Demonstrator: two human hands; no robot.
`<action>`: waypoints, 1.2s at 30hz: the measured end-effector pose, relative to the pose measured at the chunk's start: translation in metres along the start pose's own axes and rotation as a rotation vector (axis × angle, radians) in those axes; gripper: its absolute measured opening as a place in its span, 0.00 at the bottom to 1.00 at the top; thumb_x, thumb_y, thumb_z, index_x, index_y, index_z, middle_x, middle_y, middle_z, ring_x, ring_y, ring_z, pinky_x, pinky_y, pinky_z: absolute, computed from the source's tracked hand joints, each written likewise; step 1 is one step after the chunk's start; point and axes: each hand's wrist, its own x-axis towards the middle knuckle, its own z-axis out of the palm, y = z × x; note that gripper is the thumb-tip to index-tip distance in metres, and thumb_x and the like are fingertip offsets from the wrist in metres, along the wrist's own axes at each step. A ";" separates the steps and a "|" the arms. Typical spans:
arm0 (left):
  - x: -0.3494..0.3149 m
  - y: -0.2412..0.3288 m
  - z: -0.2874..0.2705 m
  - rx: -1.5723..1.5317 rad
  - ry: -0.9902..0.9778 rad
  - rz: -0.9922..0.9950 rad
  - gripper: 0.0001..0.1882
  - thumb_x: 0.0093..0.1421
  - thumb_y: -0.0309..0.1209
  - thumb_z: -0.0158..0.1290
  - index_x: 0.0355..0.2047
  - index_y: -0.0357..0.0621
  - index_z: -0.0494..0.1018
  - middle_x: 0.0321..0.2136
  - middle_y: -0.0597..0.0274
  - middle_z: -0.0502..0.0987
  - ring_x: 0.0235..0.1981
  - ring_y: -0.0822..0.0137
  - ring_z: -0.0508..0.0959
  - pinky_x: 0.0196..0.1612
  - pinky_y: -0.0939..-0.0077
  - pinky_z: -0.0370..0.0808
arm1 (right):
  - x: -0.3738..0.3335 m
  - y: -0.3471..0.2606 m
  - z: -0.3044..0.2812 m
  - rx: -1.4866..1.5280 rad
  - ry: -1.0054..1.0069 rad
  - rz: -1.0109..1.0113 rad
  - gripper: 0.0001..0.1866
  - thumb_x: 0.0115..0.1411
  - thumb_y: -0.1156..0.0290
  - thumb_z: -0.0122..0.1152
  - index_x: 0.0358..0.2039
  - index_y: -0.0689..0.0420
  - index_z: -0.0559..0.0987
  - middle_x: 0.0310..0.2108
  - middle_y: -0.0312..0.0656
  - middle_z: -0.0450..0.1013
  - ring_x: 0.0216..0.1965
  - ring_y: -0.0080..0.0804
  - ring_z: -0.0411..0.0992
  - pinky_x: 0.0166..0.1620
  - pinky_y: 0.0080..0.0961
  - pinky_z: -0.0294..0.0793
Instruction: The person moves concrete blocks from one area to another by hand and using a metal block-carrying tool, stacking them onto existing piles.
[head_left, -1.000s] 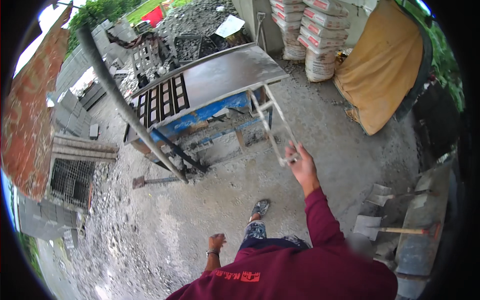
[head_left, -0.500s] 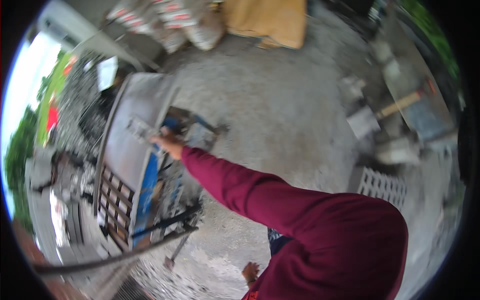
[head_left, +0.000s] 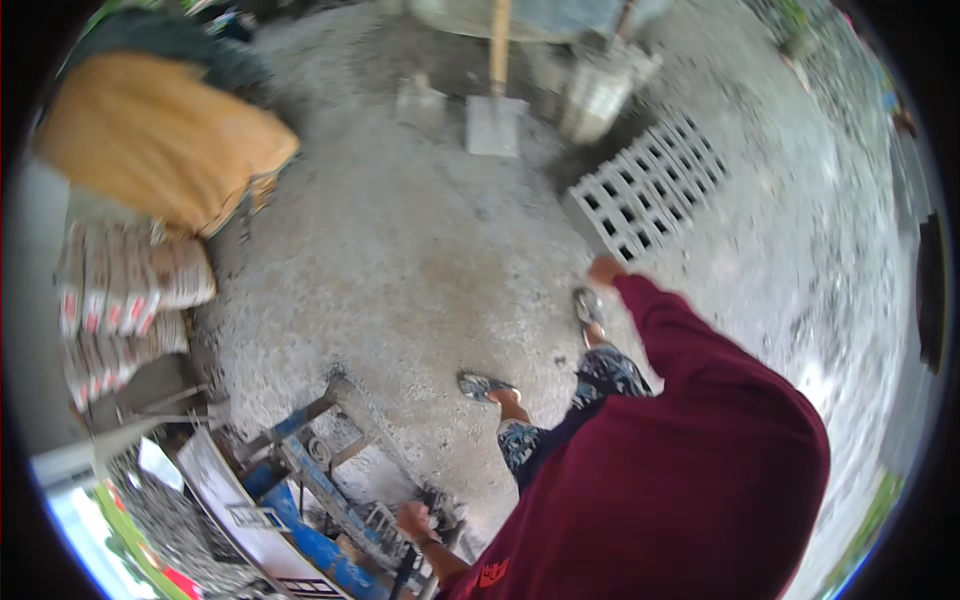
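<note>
My left hand (head_left: 415, 522) is low in the view beside a blue and grey metal machine (head_left: 320, 480), fingers curled. A black bar (head_left: 405, 572) runs up to just below it; whether the fingers grip anything is hidden. My right hand (head_left: 606, 270) is stretched forward at the near corner of a stack of grey hollow concrete blocks (head_left: 655, 185). Motion smears its fingers, and I cannot tell if it touches the blocks. A small grey metal frame (head_left: 258, 517) lies on the machine's pale top plate (head_left: 212, 470).
A shovel (head_left: 497, 125) with a wooden handle lies ahead, near a pale dirty bucket-like container (head_left: 595, 100). At the left are stacked bags (head_left: 135, 280) and an orange-tan tarp (head_left: 165, 135) over a pile. My feet stand on rough concrete floor (head_left: 420, 260).
My view has swung right. My right hand has left the small metal frame on the machine and moved to the block stack. My left hand is now beside the machine.
</note>
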 end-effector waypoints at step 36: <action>0.171 0.578 1.013 1.239 -0.853 1.065 0.56 0.44 0.59 0.64 0.54 0.15 0.61 0.51 0.30 0.71 0.56 0.48 0.72 0.56 0.67 0.68 | 0.102 0.249 0.316 1.683 0.325 1.426 0.40 0.45 0.43 0.68 0.37 0.77 0.77 0.34 0.61 0.77 0.37 0.49 0.77 0.43 0.37 0.74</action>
